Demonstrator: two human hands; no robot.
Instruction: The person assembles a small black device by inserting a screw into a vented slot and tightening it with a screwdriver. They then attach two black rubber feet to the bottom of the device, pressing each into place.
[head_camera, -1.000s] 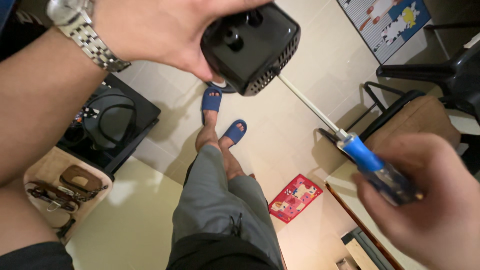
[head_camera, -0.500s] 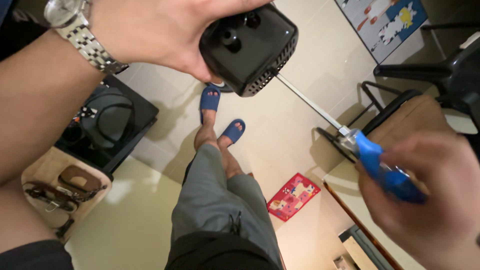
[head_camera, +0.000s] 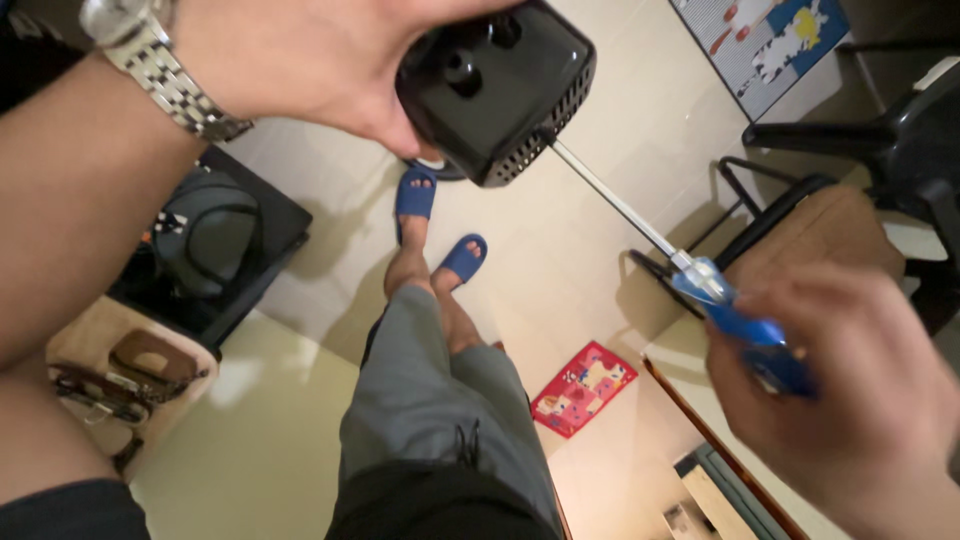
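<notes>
At upper centre the left hand (head_camera: 300, 60) stays clamped on the black vented housing (head_camera: 495, 85), while the right hand (head_camera: 850, 400), closed around the blue-handled screwdriver (head_camera: 740, 325), has rotated it slightly, the shaft tip remaining seated at the housing's lower edge.

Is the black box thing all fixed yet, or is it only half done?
Not finished. Already set: the left hand holds the black box up, and the screwdriver tip sits at its vented side. In hand: the right hand grips the blue handle, blurred. How many screws remain cannot be told.
</notes>
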